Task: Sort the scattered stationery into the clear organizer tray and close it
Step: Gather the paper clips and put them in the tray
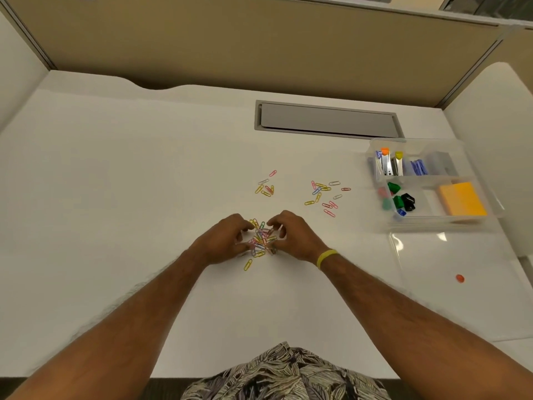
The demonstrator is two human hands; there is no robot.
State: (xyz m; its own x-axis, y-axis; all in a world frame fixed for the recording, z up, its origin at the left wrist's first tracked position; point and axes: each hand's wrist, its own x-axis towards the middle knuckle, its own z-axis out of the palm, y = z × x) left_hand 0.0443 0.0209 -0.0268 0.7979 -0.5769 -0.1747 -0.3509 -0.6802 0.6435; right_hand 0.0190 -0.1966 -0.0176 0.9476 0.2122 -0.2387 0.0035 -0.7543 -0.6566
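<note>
left hand [222, 241] and right hand [294, 235] cupped a paper clip heap [262, 241] on the counter [144, 197]
both hands' fingers were curled round the heap from either side. beyond it lay a middle cluster [266, 188] of clips and, further right, a right cluster [326, 195]. at the far right the clear organizer tray [427, 221] stood open, its lid [432, 267] flat on its near side.

left hand [223, 241]: fingertips hidden behind the paper clip pile [262, 241]; grip cannot be told.
right hand [292, 236]: fingers curl under the palm, tips hidden.
organizer tray [432, 219]: back compartment's contents blurred.
lid [427, 264]: small orange thing [460, 278] on it, too small to identify.
forearms: cut off at the lower edge.
desk [144, 197]: left side runs out of view.
</note>
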